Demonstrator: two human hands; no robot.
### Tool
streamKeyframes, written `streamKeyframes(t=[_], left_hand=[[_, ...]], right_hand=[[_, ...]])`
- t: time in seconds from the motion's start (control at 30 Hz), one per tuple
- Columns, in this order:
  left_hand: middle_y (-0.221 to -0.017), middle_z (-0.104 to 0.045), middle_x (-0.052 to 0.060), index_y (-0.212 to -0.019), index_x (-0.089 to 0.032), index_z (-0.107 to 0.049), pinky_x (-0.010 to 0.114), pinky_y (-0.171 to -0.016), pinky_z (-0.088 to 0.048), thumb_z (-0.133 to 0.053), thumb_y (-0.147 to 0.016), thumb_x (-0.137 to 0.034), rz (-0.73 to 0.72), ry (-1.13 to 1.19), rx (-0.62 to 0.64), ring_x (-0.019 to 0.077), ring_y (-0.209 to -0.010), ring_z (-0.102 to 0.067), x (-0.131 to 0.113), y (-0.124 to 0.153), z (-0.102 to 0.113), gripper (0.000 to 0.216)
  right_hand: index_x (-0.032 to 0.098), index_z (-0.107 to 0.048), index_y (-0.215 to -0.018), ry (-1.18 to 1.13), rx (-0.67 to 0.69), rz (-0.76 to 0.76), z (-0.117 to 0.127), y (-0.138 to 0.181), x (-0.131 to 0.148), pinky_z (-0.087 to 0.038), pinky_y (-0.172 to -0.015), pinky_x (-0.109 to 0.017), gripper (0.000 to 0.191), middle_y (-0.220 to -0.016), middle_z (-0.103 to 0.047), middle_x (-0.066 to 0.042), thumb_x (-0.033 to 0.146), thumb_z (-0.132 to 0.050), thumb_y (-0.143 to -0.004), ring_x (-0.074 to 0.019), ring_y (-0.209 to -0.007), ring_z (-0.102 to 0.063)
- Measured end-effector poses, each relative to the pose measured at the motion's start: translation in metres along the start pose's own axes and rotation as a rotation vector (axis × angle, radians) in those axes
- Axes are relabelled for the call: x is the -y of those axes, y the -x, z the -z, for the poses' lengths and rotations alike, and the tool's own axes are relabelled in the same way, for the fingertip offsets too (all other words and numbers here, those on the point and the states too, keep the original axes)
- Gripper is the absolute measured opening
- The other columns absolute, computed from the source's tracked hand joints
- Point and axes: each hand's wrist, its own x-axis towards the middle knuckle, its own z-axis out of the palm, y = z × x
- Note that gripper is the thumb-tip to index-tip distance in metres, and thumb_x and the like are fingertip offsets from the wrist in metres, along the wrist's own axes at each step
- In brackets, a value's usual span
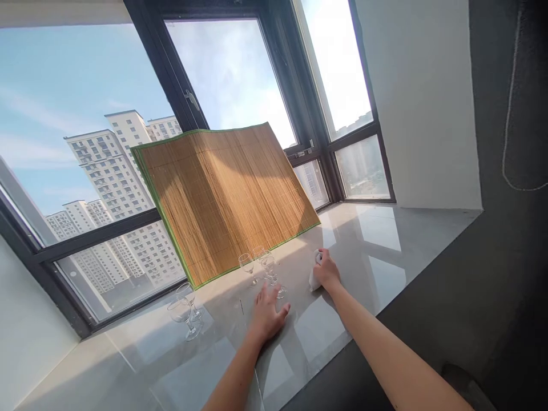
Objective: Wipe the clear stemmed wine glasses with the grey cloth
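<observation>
My left hand (268, 314) hovers at or rests on the sill with its fingers spread, just in front of a small stemmed glass (268, 264). Whether the fingertips touch that glass's foot I cannot tell. Two more stemmed glasses stand close behind, one of them a clear wine glass (246, 263) to the left. In my right hand (327, 271), the fingers are closed around a bunched white cloth (314, 281), held at the right of the glasses. Further left, two larger stemmed glasses (180, 311) stand close together, overlapping in view.
A bamboo mat (226, 200) with green edging leans against the dark window frame (171, 68) behind the glasses. The glossy tiled sill (205, 365) reflects the windows. A white wall (428, 114) rises at the right. The sill's front edge drops to a dark area.
</observation>
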Motion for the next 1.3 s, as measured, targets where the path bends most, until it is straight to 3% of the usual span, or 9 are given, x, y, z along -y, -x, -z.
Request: streamKeyframes(t=[0.17, 0.33, 0.47, 0.53, 0.63, 0.73, 0.87, 1.03, 1.3], left_hand=[[-0.152, -0.042, 0.011, -0.143, -0.025, -0.049, 0.050, -0.118, -0.019, -0.047, -0.087, -0.051, -0.052, 0.013, 0.134, 0.0310, -0.141, -0.033, -0.016, -0.013, 0.001, 0.062], [-0.155, -0.037, 0.006, -0.147, -0.031, -0.043, 0.052, -0.120, -0.018, -0.049, -0.085, -0.056, -0.081, 0.027, 0.177, 0.0321, -0.144, -0.030, -0.012, 0.050, 0.018, 0.067], [-0.156, -0.033, -0.002, -0.145, -0.041, -0.042, 0.057, -0.120, -0.019, -0.056, -0.078, -0.065, -0.048, 0.005, 0.271, 0.0359, -0.144, -0.030, 0.025, 0.124, 0.033, 0.073], [-0.155, -0.034, -0.003, -0.143, -0.042, -0.044, 0.060, -0.118, -0.019, -0.059, -0.075, -0.067, 0.076, -0.017, 0.291, 0.0383, -0.143, -0.031, 0.055, 0.153, 0.043, 0.074], [-0.155, -0.032, -0.006, -0.144, -0.041, -0.042, 0.056, -0.120, -0.016, -0.052, -0.081, -0.064, 0.279, -0.079, 0.200, 0.0328, -0.146, -0.027, 0.099, 0.177, 0.061, 0.068], [-0.158, -0.029, -0.003, -0.148, -0.035, -0.037, 0.053, -0.121, -0.014, -0.040, -0.088, -0.058, 0.404, -0.182, 0.136, 0.0273, -0.147, -0.024, 0.130, 0.181, 0.074, 0.065], [-0.159, -0.029, 0.003, -0.151, -0.031, -0.034, 0.052, -0.119, -0.016, -0.031, -0.091, -0.060, 0.480, -0.247, 0.105, 0.0267, -0.148, -0.024, 0.150, 0.174, 0.078, 0.066], [-0.159, -0.028, 0.010, -0.151, -0.027, -0.035, 0.052, -0.117, -0.019, -0.032, -0.091, -0.060, 0.547, -0.315, 0.117, 0.0300, -0.147, -0.025, 0.157, 0.163, 0.077, 0.068], [-0.158, -0.032, 0.008, -0.151, -0.025, -0.034, 0.054, -0.116, -0.021, -0.030, -0.091, -0.054, 0.589, -0.352, 0.098, 0.0283, -0.146, -0.026, 0.161, 0.147, 0.080, 0.066]], right_hand=[[0.022, -0.040, -0.135, 0.006, -0.006, 0.003, 0.001, 0.000, 0.002, -0.044, -0.083, -0.033, 0.057, -0.122, -0.063, -0.012, 0.014, -0.047, -0.079, -0.0258, -0.103, -0.062], [0.022, -0.040, -0.135, 0.001, 0.008, 0.006, 0.000, 0.000, 0.001, -0.044, -0.080, -0.036, 0.056, -0.119, -0.063, -0.013, 0.015, -0.045, -0.080, -0.0293, -0.102, -0.061], [0.022, -0.040, -0.135, 0.001, 0.016, 0.009, -0.001, -0.001, -0.001, -0.044, -0.079, -0.037, 0.055, -0.120, -0.063, -0.014, 0.016, -0.044, -0.080, -0.0299, -0.102, -0.061], [0.023, -0.041, -0.135, 0.006, 0.012, 0.005, -0.002, -0.001, -0.001, -0.044, -0.081, -0.036, 0.056, -0.120, -0.063, -0.014, 0.016, -0.046, -0.080, -0.0293, -0.102, -0.061], [0.023, -0.041, -0.136, 0.014, 0.017, 0.000, -0.002, 0.000, -0.002, -0.044, -0.081, -0.036, 0.057, -0.117, -0.064, -0.013, 0.017, -0.047, -0.079, -0.0285, -0.099, -0.063], [0.023, -0.040, -0.136, 0.020, 0.027, -0.009, -0.001, 0.001, -0.001, -0.044, -0.079, -0.035, 0.057, -0.117, -0.064, -0.013, 0.017, -0.047, -0.079, -0.0283, -0.098, -0.063], [0.023, -0.040, -0.136, 0.004, 0.053, -0.018, 0.002, 0.004, 0.001, -0.044, -0.077, -0.034, 0.057, -0.119, -0.063, -0.013, 0.018, -0.047, -0.079, -0.0283, -0.099, -0.062], [0.023, -0.040, -0.135, 0.015, 0.037, -0.006, 0.002, 0.004, 0.001, -0.044, -0.077, -0.035, 0.058, -0.120, -0.062, -0.014, 0.018, -0.048, -0.078, -0.0285, -0.098, -0.062], [0.022, -0.041, -0.135, 0.011, 0.018, 0.011, -0.003, -0.001, -0.005, -0.044, -0.079, -0.035, 0.056, -0.119, -0.063, -0.013, 0.017, -0.047, -0.079, -0.0282, -0.098, -0.062]])
